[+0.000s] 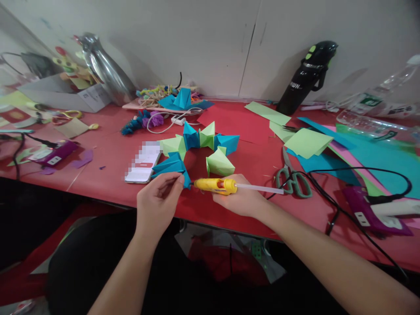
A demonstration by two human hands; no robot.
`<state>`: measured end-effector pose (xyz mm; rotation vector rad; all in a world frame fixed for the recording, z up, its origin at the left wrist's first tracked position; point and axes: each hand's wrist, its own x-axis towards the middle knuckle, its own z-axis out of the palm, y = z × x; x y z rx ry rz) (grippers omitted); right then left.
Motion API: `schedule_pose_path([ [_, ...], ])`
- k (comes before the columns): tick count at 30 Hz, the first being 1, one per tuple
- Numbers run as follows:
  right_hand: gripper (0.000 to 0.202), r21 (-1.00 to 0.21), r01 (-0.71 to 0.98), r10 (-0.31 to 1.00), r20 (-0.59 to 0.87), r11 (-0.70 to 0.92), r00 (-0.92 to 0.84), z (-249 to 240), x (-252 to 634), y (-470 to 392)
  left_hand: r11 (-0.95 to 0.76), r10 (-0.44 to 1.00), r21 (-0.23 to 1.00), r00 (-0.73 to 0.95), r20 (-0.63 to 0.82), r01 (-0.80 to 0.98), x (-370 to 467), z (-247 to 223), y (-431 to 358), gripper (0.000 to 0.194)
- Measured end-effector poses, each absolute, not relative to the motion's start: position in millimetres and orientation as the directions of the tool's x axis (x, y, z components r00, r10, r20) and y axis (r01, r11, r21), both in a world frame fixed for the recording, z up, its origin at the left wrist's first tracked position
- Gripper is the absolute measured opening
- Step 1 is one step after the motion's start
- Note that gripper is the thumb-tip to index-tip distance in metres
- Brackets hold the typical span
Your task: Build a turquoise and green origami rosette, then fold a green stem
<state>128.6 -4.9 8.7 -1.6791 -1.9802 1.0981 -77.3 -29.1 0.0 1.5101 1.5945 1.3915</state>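
My right hand [241, 199] is wrapped round a yellow hot glue gun [215, 185], with a clear glue stick [259, 188] poking out of its back end. The gun's nozzle touches or nearly touches the edge of a blue folded paper piece [172, 165]. That blue piece is pinched between thumb and fingers of my left hand [160, 194]. It sits at one end of a curved row of blue and light green folded pieces [200, 136]. A light green folded piece [220, 162] lies at the row's other end, right of the gap.
A phone [143, 162] lies left of the paper row. Green-handled scissors [293, 179], a black cable [323, 199] and a purple power strip [370, 212] are on the right, near coloured paper sheets [310, 143]. A black bottle [303, 78] and a steel jug [106, 68] stand behind.
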Motion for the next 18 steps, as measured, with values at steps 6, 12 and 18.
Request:
schedule_pose_path([
  [6,0.015,-0.741,0.671,0.936,-0.221,0.022,-0.274,7.4,130.1,-4.3,-0.173,0.933,0.882,-0.214,0.290,0.439,-77.8,0.7,-29.8,0.013],
  [12,0.017,-0.775,0.630,0.943,-0.181,0.038,-0.280,5.8,129.1,-3.8,-0.171,0.935,0.870,-0.203,0.292,0.463,-77.7,2.3,-30.5,0.014],
  [18,0.015,-0.808,0.584,0.945,-0.124,0.081,-0.303,5.6,128.9,-3.2,-0.173,0.933,0.861,-0.201,0.299,0.479,-78.4,2.3,-30.8,0.016],
])
